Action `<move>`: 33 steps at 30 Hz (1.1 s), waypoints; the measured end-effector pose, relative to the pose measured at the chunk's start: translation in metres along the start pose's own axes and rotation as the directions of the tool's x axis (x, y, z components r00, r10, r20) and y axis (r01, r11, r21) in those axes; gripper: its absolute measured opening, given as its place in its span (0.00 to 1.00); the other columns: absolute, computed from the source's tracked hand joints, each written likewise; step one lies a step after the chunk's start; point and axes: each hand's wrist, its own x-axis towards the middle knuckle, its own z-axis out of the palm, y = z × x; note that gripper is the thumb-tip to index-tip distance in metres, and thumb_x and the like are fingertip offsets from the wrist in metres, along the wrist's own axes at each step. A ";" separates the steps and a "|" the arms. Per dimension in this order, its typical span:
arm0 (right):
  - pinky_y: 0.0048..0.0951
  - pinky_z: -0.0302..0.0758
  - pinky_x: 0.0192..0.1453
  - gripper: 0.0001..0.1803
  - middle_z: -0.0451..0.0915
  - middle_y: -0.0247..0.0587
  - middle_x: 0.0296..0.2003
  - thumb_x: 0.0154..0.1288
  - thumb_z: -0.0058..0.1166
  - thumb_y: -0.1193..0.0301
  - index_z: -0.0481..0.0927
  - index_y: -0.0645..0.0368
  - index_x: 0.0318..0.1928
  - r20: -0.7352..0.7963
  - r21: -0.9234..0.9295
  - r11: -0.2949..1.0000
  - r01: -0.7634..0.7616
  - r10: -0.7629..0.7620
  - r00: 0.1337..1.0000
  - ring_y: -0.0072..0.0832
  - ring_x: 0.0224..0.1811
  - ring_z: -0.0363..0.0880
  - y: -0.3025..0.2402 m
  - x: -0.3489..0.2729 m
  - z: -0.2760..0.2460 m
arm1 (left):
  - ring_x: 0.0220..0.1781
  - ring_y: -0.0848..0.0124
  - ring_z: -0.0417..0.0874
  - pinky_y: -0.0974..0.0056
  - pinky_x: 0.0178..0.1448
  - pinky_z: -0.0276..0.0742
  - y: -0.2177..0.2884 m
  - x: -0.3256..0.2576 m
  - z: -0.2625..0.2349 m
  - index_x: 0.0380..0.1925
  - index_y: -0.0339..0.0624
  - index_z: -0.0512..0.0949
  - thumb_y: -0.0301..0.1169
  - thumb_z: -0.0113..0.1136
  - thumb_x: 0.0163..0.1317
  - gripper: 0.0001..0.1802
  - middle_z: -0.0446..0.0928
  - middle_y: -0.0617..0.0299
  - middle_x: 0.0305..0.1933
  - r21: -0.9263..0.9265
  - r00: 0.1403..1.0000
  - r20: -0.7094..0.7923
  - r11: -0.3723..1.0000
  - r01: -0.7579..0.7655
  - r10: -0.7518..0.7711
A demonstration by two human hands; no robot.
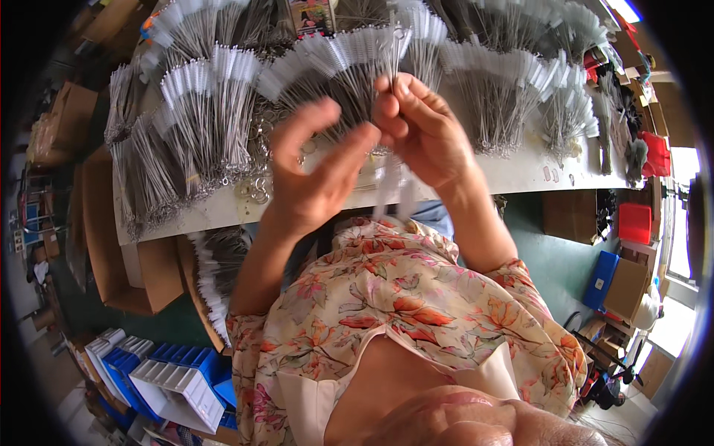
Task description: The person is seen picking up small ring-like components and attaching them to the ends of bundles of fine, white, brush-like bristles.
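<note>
A: what's the right hand (433,137) got?
B: pinched on a little wire-brush bunch (393,59), running upright through the grip, blurry pale bristles (390,186) hanging below. Left hand (312,175) is just left, fingers apart.
A: anything unclear?
B: left's smeared, pinch hides the middle, can't count brushes.

Workshop, with brush bundles (230,111) and cartons (156,279)

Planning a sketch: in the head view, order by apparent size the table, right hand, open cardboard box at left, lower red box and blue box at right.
1. Table
2. Open cardboard box
3. Right hand
4. Red box and blue box: too alike to rank
</note>
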 end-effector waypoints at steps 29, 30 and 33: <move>0.39 0.71 0.34 0.07 0.79 0.43 0.26 0.58 0.47 0.73 0.78 0.58 0.28 -0.250 -0.527 -0.831 -0.178 -0.048 0.967 0.41 0.29 0.78 -0.031 -0.115 -0.117 | 0.21 0.81 0.70 0.75 0.26 0.67 -0.001 -0.101 -0.053 0.36 0.37 0.75 0.30 0.57 0.60 0.08 0.73 0.64 0.23 -0.053 0.546 0.175 0.546 0.836 -0.819; 0.37 0.72 0.33 0.06 0.79 0.42 0.26 0.58 0.47 0.73 0.79 0.58 0.29 -0.221 -0.655 -0.723 -0.217 -0.091 0.971 0.40 0.29 0.78 -0.026 -0.114 -0.118 | 0.20 0.81 0.69 0.75 0.25 0.66 -0.002 -0.107 -0.051 0.35 0.37 0.75 0.29 0.57 0.60 0.07 0.72 0.64 0.21 0.093 0.528 0.203 0.553 0.828 -0.825; 0.31 0.74 0.32 0.04 0.79 0.39 0.27 0.57 0.52 0.74 0.80 0.58 0.32 -0.294 -0.953 -0.052 -0.299 -0.084 0.952 0.34 0.27 0.78 0.001 -0.098 -0.094 | 0.17 0.80 0.67 0.73 0.22 0.65 -0.011 -0.131 -0.042 0.31 0.36 0.75 0.28 0.57 0.59 0.06 0.71 0.64 0.18 0.257 0.557 0.239 0.605 0.754 -0.795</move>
